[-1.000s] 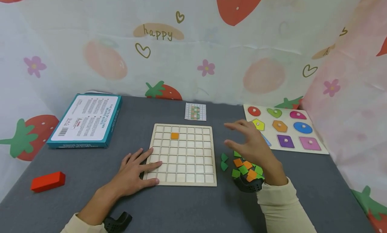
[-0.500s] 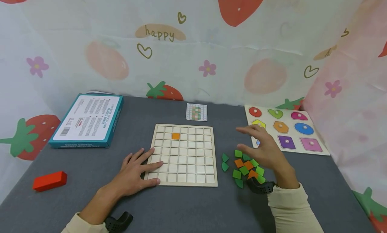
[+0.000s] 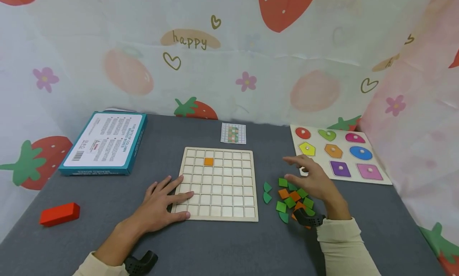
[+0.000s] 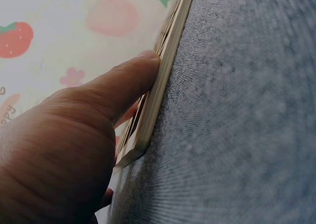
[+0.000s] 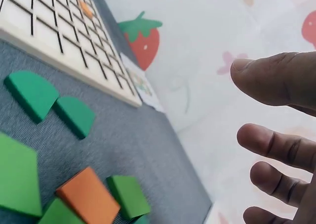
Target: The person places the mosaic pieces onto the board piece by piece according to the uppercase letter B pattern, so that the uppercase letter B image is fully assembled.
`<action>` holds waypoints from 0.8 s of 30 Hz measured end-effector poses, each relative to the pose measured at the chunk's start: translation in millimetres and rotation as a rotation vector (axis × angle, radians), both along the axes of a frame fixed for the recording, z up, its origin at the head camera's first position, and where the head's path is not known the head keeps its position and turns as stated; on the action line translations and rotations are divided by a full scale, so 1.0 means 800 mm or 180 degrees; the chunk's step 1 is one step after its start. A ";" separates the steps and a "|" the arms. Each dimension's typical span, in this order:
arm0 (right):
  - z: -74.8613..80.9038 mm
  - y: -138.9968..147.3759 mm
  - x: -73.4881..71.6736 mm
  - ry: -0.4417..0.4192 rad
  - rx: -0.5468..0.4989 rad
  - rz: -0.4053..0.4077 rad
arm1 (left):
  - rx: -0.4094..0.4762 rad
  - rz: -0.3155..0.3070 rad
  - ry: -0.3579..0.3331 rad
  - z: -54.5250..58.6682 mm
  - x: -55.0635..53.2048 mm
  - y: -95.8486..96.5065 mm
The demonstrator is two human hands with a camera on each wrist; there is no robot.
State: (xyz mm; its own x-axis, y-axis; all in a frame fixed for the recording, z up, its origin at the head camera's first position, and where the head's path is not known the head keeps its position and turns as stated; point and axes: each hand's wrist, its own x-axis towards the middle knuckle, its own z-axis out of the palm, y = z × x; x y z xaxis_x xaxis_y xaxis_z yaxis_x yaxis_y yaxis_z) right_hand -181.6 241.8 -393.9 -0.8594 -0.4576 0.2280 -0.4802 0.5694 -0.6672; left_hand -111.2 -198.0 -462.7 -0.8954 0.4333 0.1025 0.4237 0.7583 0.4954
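A pale wooden grid board [image 3: 218,184] lies flat on the dark cloth, with one orange square tile [image 3: 208,161] in a cell of its second row. My left hand [image 3: 157,206] rests on the board's left edge, fingers spread; the left wrist view shows the thumb [image 4: 131,80] along its side. Above a loose pile of light green tiles [image 3: 281,206], orange tiles [image 3: 283,193] and dark green quarter-round tiles [image 3: 267,198] hovers my right hand [image 3: 315,182]. Nothing is between its thumb and fingers [image 5: 256,137], which stand apart in the right wrist view.
Behind the board lies a small printed pattern card [image 3: 233,133]. A shape puzzle board [image 3: 340,154] with knobbed pieces is at the back right. To the left are a teal box [image 3: 102,142] and a red block [image 3: 59,214]. A printed curtain [image 3: 229,69] borders the table.
My right hand has moved right and slightly toward me, uncovering more tiles and the yellow puzzle piece. The left hand stays on the board's edge.
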 end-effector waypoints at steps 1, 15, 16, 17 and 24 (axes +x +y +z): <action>-0.004 0.001 -0.001 -0.0050 0.0002 0.0009 | 0.0000 -0.0001 -0.0001 0.000 0.000 0.000; -0.037 0.009 -0.010 -0.0550 0.0054 -0.0070 | 0.0026 0.0001 0.0012 -0.004 0.000 0.000; -0.039 0.009 -0.011 -0.0558 0.0080 -0.0077 | 0.0026 0.0003 0.0010 -0.005 0.000 0.000; -0.041 0.009 -0.012 -0.0567 0.0105 -0.0091 | 0.0022 0.0004 0.0008 -0.005 0.000 0.000; -0.052 0.010 -0.016 -0.0571 0.0392 -0.0173 | 0.0003 0.0011 0.0013 -0.003 0.000 -0.001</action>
